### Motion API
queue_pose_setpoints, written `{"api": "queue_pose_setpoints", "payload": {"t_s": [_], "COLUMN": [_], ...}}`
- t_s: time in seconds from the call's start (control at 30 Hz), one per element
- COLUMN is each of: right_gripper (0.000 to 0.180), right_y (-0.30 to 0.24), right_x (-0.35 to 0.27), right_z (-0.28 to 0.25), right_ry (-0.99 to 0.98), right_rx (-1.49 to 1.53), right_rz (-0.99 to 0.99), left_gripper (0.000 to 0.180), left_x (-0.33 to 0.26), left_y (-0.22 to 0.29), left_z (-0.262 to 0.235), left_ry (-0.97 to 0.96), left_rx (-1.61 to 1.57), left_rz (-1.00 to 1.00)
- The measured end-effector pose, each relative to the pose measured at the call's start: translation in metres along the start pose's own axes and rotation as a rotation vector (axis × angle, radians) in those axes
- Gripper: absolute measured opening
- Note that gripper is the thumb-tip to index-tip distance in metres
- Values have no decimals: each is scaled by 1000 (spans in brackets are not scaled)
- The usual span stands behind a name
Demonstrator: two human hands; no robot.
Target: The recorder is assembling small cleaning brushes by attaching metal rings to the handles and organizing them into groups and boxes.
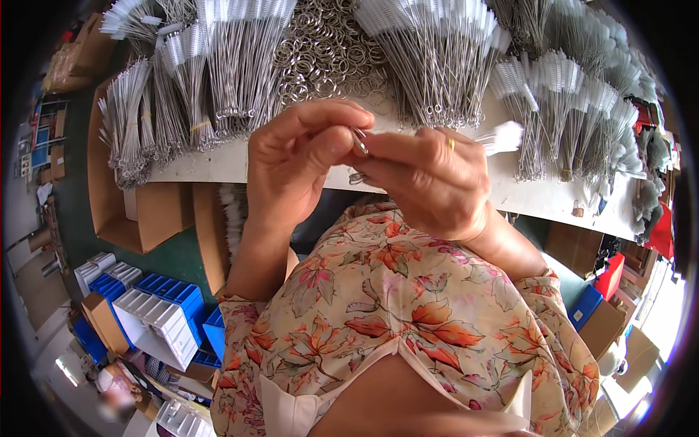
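Observation:
My left hand (295, 160) is closed, thumb and forefinger pinching a small shiny metal ring (360, 143) above the table's near edge. My right hand (433, 178) meets it from the other side, its fingertips against the same ring. Out from behind the right hand's knuckles sticks the white bristle head of a wire brush (502, 137); its stem is hidden by the hand. Below the right fingertips hang small metal loops (356, 177), too small to tell whether they are rings or brush ends. Beyond the hands lies a heap of loose metal rings (328, 54).
Bundles of white-tipped wire brushes (244, 65) lie left of the rings, more brushes (437, 62) to their right. The white table (218, 166) ends just before my body. A cardboard box (160, 211) stands below left, near blue and white plastic bins (156, 320). Another person (116, 382) is at lower left.

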State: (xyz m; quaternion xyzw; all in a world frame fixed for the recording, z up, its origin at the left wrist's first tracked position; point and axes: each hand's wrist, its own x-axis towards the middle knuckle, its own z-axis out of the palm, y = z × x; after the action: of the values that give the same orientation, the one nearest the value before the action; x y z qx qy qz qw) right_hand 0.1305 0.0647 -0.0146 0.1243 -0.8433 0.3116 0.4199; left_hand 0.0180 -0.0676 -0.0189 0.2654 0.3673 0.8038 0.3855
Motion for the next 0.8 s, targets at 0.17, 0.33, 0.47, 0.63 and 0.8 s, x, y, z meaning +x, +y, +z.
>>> {"api": "queue_pose_setpoints", "payload": {"t_s": [0.17, 0.33, 0.47, 0.63, 0.8], "right_gripper": [26, 25, 15, 15, 15], "right_y": [-1, -2, -1, -11, -10], "right_x": [-2, 0, 1, 24, 25], "right_z": [3, 1, -1, -19, -7], "right_ry": [30, -40, -121, -25, -29], "right_rx": [-270, -291, -2, 908, 999], "right_rz": [-219, -235, -10, 1033, 1072], "left_gripper": [22, 24, 26, 29, 31], "left_x": [-5, -8, -9, -7, -3], "left_y": [10, 24, 25, 12, 7], "left_z": [2, 3, 14, 13, 11], "left_ry": [-88, -118, -34, 35, 57], "left_rx": [213, 466, 713, 993, 1010], "left_rz": [55, 41, 187, 634, 605]}}
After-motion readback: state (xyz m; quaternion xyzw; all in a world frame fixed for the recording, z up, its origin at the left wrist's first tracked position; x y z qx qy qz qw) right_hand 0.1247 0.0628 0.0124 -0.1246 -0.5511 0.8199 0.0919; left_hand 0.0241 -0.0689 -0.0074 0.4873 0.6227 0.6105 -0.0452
